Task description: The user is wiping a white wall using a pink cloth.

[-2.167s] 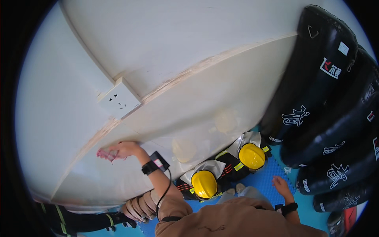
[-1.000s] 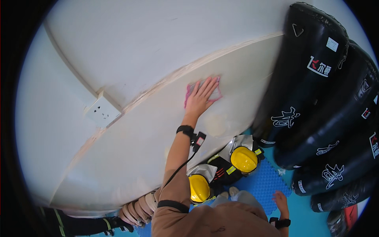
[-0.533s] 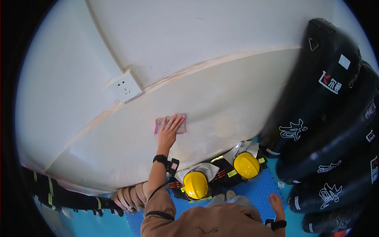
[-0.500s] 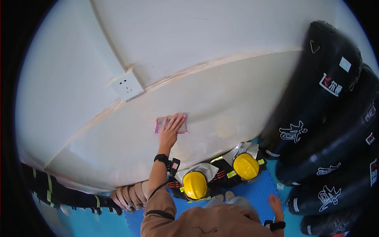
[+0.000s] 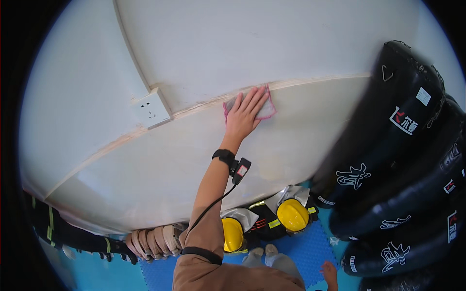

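Change since earlier frame: left hand [image 5: 245, 116] and cloth [image 5: 264, 109] have shifted up and to the right along the wall, from the lower panel to the ledge line.
Left hand: arm stretched up, palm flat on the cloth, fingers [image 5: 255, 99] spread wide and pressing it to the wall rather than gripping it.
Cloth: pale with a pink edge, lying against the white wall [image 5: 272, 43] right at the horizontal ledge [image 5: 315, 82], partly covered by the hand.
Wrist: black band with a small device [image 5: 233, 164] and a cable running down the sleeve.
Right hand: only its edge [image 5: 331, 272] shows at the lower rim, low and near the blue floor mat [image 5: 301, 247]; finger state cannot be told.
Surroundings: white wall socket [image 5: 153, 107] left of the cloth; two yellow helmets [image 5: 293, 215] below; black padded bags [image 5: 388, 160] at right.
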Demonstrator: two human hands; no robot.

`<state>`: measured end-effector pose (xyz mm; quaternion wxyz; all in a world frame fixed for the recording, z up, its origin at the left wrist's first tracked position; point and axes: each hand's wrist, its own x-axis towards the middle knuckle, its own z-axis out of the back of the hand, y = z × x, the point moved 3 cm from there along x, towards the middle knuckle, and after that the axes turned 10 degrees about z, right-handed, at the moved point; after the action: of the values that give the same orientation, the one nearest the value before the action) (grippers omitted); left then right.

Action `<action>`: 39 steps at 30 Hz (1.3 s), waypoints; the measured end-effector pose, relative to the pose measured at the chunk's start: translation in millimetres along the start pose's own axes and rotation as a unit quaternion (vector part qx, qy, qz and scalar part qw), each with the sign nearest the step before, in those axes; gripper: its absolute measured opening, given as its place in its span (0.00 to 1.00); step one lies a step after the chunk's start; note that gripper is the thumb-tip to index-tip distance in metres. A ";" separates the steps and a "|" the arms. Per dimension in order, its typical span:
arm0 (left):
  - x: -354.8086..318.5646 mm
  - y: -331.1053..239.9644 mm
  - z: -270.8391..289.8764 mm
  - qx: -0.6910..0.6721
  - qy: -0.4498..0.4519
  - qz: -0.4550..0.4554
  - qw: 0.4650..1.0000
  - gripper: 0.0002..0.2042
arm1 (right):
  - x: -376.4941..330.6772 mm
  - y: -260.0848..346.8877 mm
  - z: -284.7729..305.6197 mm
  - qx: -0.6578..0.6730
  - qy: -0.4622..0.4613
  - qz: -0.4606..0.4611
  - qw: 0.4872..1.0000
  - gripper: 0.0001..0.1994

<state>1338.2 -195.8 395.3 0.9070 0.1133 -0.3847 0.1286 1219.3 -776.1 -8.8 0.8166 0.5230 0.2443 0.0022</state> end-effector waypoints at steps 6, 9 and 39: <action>-6.1 -12.4 -31.4 0.101 -0.021 0.036 0.994 0.34 | -18.0 6.3 -2.9 -0.059 0.001 -0.014 0.998 0.15; -34.4 -19.4 -65.1 0.100 0.077 -0.080 0.989 0.32 | -15.6 12.4 -8.5 -0.069 0.003 0.013 0.998 0.15; -344.5 -74.5 68.5 -0.653 0.231 0.588 0.419 0.14 | 4.5 313.8 -250.1 0.258 0.580 -0.132 0.762 0.18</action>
<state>1085.2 -337.1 183.4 0.4666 -0.8005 -0.1025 0.3620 1202.0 -419.4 174.3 0.3459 0.5755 0.7288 0.1342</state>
